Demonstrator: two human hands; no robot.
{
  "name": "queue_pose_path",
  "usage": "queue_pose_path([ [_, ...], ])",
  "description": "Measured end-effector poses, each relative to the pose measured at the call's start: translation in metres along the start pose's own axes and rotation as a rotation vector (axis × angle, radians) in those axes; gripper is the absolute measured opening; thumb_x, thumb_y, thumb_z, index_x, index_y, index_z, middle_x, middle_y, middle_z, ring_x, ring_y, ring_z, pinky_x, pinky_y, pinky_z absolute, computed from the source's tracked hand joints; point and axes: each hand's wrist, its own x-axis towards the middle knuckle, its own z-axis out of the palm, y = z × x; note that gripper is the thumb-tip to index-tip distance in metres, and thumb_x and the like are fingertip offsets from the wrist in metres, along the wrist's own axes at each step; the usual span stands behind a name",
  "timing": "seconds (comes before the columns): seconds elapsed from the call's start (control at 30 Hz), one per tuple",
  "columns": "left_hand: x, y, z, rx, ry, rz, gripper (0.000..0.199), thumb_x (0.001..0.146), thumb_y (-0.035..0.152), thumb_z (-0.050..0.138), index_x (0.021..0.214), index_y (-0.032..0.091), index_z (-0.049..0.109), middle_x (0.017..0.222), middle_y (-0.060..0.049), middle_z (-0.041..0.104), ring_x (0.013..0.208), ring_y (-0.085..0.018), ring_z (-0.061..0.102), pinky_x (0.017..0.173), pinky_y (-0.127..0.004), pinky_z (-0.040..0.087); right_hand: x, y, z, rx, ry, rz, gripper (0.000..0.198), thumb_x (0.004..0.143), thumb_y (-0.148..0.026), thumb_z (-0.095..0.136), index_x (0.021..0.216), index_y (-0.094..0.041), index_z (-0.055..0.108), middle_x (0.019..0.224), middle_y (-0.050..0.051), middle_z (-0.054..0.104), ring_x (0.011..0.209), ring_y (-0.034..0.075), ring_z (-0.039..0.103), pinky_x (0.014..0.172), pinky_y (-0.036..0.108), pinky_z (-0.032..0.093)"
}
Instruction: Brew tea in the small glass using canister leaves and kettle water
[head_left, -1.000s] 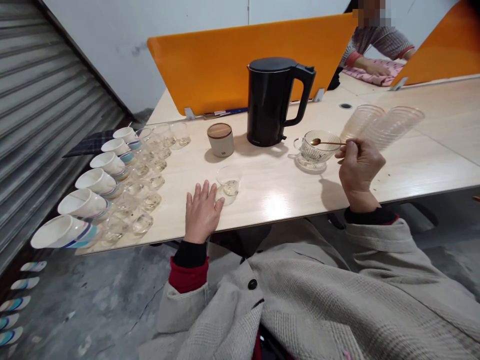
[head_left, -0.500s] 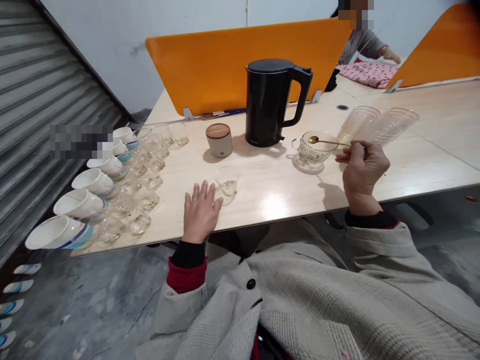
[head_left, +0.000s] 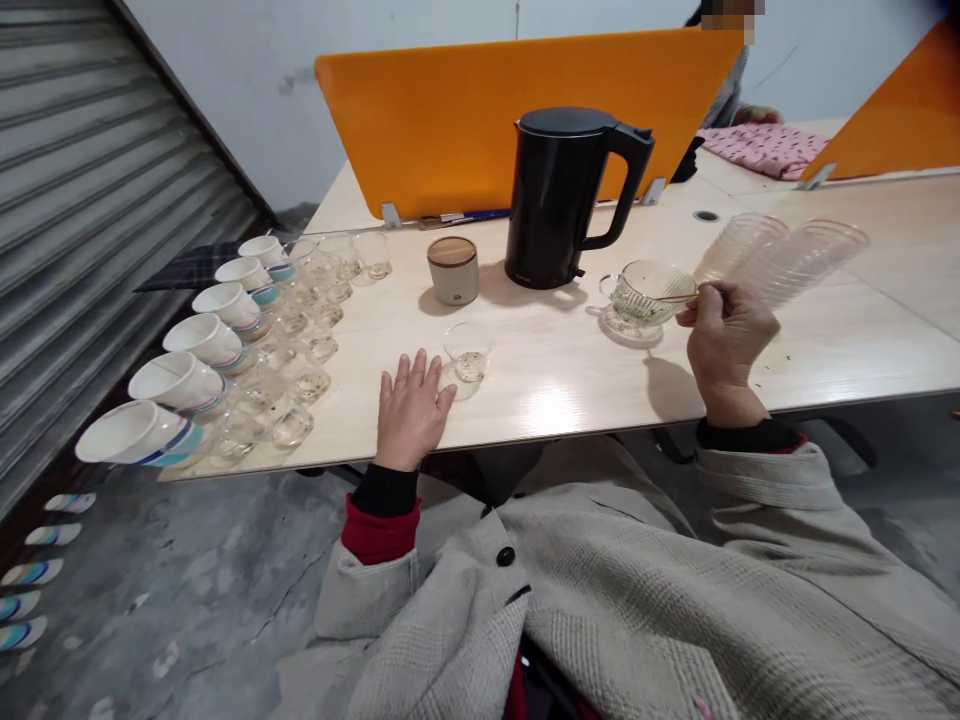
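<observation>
My left hand (head_left: 411, 412) lies flat on the table with its fingers spread, just left of a small clear plastic cup (head_left: 469, 355) with dark bits in its bottom. At the right, my right hand (head_left: 729, 345) pinches the handle end of a thin gold spoon (head_left: 679, 297). The spoon's bowl end dips into a ribbed glass cup (head_left: 649, 293) with a handle, which stands on the table and has some dark leafy bits inside. Behind my right hand lie two stacks of clear plastic cups (head_left: 814, 258), tilted over.
A black kettle (head_left: 555, 200) and a beige canister (head_left: 454, 272) with a wooden lid stand before the orange divider (head_left: 450, 130). Rows of white paper cups (head_left: 217, 340) and clear cups (head_left: 311, 380) fill the left end. Across the divider, a person's hand rests by pink cloth (head_left: 765, 150).
The spoon's bowl has gone from above the glass cup's rim down into the cup. My left hand stays flat on the table. The view has shifted slightly.
</observation>
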Motion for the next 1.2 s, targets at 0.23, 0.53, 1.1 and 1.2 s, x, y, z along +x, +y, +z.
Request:
queue_pose_path([
  [0.23,0.0,-0.001,0.003,-0.02,0.01,0.009,0.062,0.11,0.047,0.034,0.165,0.019,0.044,0.176,-0.011,0.035,0.164,-0.037,0.029,0.131,-0.063,0.028,-0.007,0.003,-0.003,0.018,-0.027,0.001,0.026,0.091,-0.027,0.06,0.111,-0.016,0.072,0.073,0.004,0.07,0.058,0.018,0.068,0.063,0.032,0.054],
  [0.53,-0.003,0.004,0.001,-0.076,0.035,-0.015,0.06,0.11,0.046,0.038,0.163,0.019,0.046,0.175,-0.01,0.038,0.164,-0.037,0.03,0.133,-0.061,0.026,-0.073,-0.07,-0.01,0.2,-0.316,-0.128,0.067,0.089,-0.045,0.07,0.15,-0.023,0.052,0.1,0.007,0.071,0.079,0.021,0.069,0.074,0.041,0.059],
  [1.1,-0.027,0.005,0.009,-0.187,0.201,0.012,0.056,0.107,0.047,0.046,0.152,0.016,0.058,0.167,-0.014,0.051,0.158,-0.036,0.041,0.131,-0.055,0.03,-0.133,-0.141,0.103,0.503,-0.986,0.158,0.083,0.065,-0.064,0.091,0.132,-0.024,0.062,0.13,0.015,0.07,0.123,0.034,0.069,0.103,0.055,0.057],
  [1.2,-0.027,0.005,0.01,-0.199,0.232,0.013,0.055,0.107,0.048,0.047,0.151,0.017,0.059,0.166,-0.014,0.052,0.157,-0.036,0.041,0.131,-0.055,0.03,-0.125,-0.152,0.101,0.537,-0.989,0.23,0.072,0.068,-0.06,0.09,0.125,-0.024,0.063,0.128,0.014,0.072,0.121,0.032,0.07,0.106,0.053,0.056],
])
